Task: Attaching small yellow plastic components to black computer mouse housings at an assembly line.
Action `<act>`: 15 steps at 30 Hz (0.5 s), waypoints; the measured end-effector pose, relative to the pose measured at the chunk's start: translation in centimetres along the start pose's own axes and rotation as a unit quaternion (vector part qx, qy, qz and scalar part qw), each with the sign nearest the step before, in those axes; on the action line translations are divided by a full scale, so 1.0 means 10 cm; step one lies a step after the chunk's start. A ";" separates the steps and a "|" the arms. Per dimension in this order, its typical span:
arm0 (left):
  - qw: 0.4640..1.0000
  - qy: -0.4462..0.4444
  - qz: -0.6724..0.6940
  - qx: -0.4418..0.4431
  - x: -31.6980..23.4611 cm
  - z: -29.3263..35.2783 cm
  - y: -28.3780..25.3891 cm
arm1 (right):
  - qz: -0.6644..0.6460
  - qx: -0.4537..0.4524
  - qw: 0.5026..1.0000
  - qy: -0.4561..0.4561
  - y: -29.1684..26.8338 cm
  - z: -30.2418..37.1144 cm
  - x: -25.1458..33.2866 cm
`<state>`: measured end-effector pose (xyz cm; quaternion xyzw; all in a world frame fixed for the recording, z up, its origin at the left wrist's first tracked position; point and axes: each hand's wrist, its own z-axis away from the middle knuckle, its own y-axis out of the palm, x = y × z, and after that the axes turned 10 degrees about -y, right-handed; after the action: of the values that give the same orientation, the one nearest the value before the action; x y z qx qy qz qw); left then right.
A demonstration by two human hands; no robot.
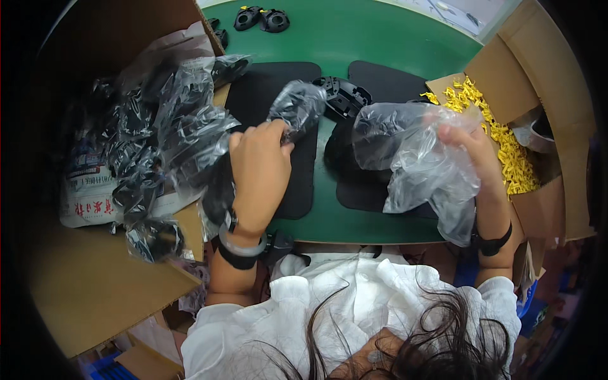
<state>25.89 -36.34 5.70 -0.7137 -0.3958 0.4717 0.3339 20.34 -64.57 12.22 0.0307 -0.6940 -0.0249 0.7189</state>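
Note:
My left hand [259,168] is closed around a clear plastic bag [297,104] with something dark inside, held above the left black mat [297,177]. In my right hand [472,142] is a bunch of crumpled clear plastic bags [418,152], which hangs over the right black mat [364,196]. Between the two hands, a black molded plastic part [344,96] lies with its hollow side showing. A dark rounded object [342,152] sits just nearer to me, partly covered by the bunch of bags.
At the left, a large cardboard box [107,278] holds several bagged black parts [183,120] and newspaper [88,202]. A carton [538,212] of small yellow pieces [516,161] stands at the right. Black shells [261,20] lie at the far side of the green table [367,31].

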 end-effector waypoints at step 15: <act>0.882 -0.075 0.455 0.096 -0.03 0.23 -0.04 | 0.134 0.165 0.972 -0.103 0.48 -0.91 -0.22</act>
<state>23.57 -36.22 5.44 -0.7424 -0.0042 0.6593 0.1189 29.37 -59.54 10.05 0.0526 -0.7567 0.1834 0.6253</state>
